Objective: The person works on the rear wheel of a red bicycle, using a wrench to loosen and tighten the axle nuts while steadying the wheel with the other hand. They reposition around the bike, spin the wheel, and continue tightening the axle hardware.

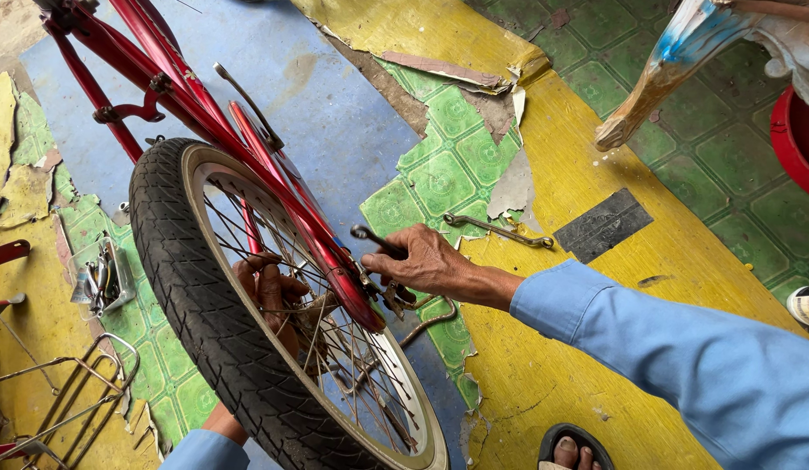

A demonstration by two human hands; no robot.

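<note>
Sandalled foot (574, 451) near edge, on yellow floor (587, 174). Wheel (204, 322) centre-left w/ red frame (274, 174). R hand (422, 261) fingers closed round wrench (374, 237) at hub; L hand (265, 292) behind spokes, fingers curled. Spare wrench (498, 230) just beyond.

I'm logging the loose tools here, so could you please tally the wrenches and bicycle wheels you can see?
Wrench in the right hand: 1
Wrench on the floor: 1
Bicycle wheel, with the left hand behind its spokes: 1
Total: 3

Light blue sleeves (683, 348), dark sandal (575, 446)
</note>
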